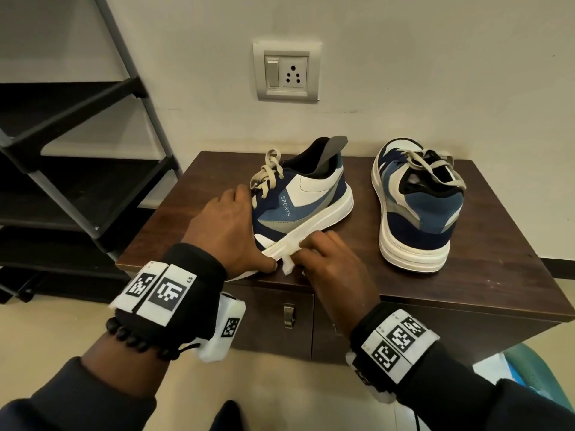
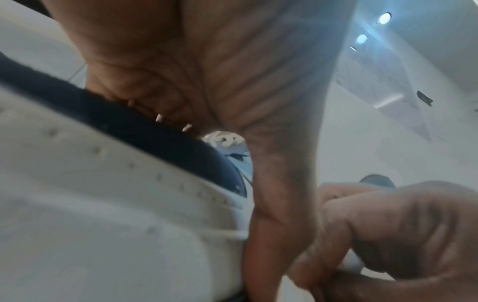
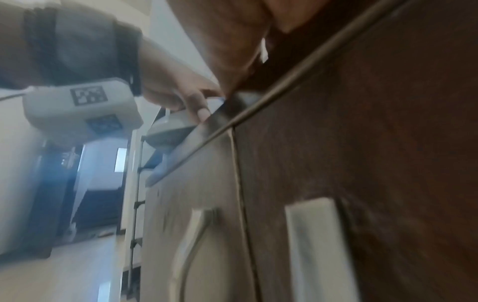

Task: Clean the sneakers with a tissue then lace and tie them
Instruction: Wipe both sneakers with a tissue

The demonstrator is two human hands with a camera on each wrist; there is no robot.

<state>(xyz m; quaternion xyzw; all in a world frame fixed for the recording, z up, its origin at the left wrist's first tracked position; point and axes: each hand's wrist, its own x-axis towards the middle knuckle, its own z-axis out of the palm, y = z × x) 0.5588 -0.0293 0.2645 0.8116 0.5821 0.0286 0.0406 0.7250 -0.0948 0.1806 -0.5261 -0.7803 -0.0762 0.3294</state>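
Two blue, navy and white sneakers stand on a dark wooden cabinet (image 1: 485, 253). The near sneaker (image 1: 305, 197) lies side-on, its toe toward me, with loose beige laces (image 1: 267, 175). My left hand (image 1: 230, 231) grips its toe, thumb on the white sole edge; the left wrist view shows the sole (image 2: 103, 204) close up. My right hand (image 1: 326, 259) pinches a white tissue (image 1: 289, 259) against the sole's side. The second sneaker (image 1: 417, 206) stands to the right, heel toward me, laces loose.
A black shelf rack (image 1: 77, 181) stands to the left of the cabinet. A wall socket plate (image 1: 286, 71) is on the wall behind. The cabinet front has metal handles (image 1: 288, 315), with tiled floor below. A teal object (image 1: 535, 365) shows at the lower right.
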